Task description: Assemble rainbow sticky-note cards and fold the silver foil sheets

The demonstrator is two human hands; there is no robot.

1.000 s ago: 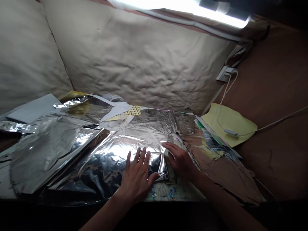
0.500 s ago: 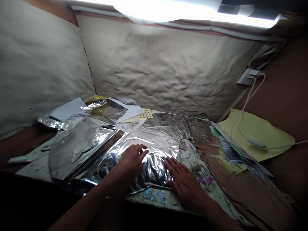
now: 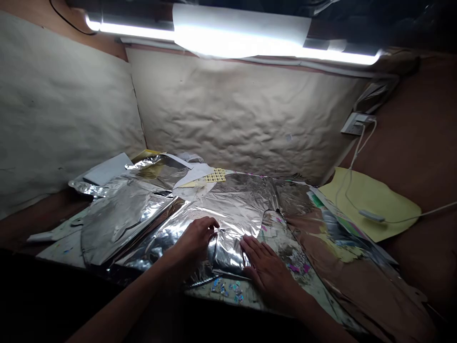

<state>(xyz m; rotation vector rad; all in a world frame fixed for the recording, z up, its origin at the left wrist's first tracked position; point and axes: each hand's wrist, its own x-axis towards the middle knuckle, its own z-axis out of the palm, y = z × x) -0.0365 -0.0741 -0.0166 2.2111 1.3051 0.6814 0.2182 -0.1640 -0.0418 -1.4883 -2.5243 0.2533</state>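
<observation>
A shiny silver foil sheet (image 3: 233, 202) lies over the middle of the worktop, wrinkled and bright under the lamp. My left hand (image 3: 196, 236) rests over it with curled fingers, thumb and forefinger close together. Whatever the fingertips hold is too small to make out. Beside it, my right hand (image 3: 266, 262) lies flat with fingers stretched, pressing near the sheet's right edge. Between the hands is a smaller, creased silver foil piece (image 3: 230, 255), its lower edge near the front of the table.
More silver foil (image 3: 117, 219) is stacked on the left. Behind lie white paper cutouts (image 3: 194, 174) and a yellow sticker sheet (image 3: 216, 175). Yellow paper (image 3: 389, 200) and a white cable switch (image 3: 371, 216) are at right. Shiny scraps (image 3: 237, 290) lie in front, beneath a tube lamp (image 3: 339, 55).
The camera view has tilted up a little, showing more of the lamp. My left fingertips have shifted slightly over the foil. The right hand stays flat in place.
</observation>
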